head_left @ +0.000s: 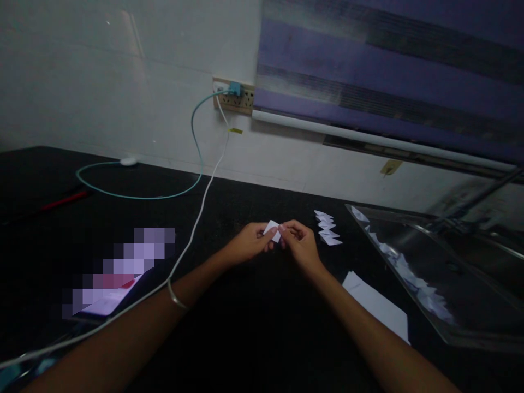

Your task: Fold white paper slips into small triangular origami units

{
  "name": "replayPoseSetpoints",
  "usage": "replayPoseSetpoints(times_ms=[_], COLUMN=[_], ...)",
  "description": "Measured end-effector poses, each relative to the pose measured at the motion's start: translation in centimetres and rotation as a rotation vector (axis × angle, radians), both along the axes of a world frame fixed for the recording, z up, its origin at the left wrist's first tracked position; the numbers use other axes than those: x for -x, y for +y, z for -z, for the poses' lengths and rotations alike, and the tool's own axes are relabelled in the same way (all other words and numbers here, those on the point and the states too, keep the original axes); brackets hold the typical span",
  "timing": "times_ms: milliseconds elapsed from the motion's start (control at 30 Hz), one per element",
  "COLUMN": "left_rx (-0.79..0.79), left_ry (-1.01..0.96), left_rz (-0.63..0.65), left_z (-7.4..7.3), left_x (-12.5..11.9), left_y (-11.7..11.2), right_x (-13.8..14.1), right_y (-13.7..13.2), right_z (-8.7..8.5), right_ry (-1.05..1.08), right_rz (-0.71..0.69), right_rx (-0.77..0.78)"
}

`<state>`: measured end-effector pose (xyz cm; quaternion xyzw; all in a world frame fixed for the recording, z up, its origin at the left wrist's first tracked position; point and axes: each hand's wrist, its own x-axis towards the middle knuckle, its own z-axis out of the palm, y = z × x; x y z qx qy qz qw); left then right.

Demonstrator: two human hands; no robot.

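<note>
Between my two hands is a small folded piece of white paper (272, 230), held a little above the dark counter. My left hand (250, 240) pinches it from the left, thumb on top. From the right, the fingertips of my right hand (299, 240) grip its edge. Just right of that hand, a short row of pointed folded paper pieces (327, 228) lies on the counter. Nearer my right forearm sits a stack of white paper sheets (379, 305). The fingers beneath the paper are partly hidden.
A metal sink (462, 262) is at the right, with many folded papers (409, 275) along its near rim. A white cable (203, 199) crosses my left forearm from the wall socket (245, 98). A lit, blurred-out screen (118, 292) lies left. A teal cable (139, 197) loops behind.
</note>
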<state>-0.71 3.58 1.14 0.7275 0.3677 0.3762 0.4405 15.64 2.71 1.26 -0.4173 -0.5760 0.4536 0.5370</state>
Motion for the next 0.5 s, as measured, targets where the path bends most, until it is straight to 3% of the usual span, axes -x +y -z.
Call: replayPoseSetpoints(times_ms=[267, 500], left_rx=[0.037, 0.048], left_ry=[0.019, 0.007], left_rz=[-0.059, -0.007], left_z=[-0.18, -0.37], left_x=[-0.08, 0.02], left_y=[-0.08, -0.23], right_x=[0.01, 0.23], right_y=[0.23, -0.15], right_z=[0.8, 0.15], right_ry=[0.078, 0.107], right_rz=[-0.146, -0.115], right_rx=[0.072, 0.035])
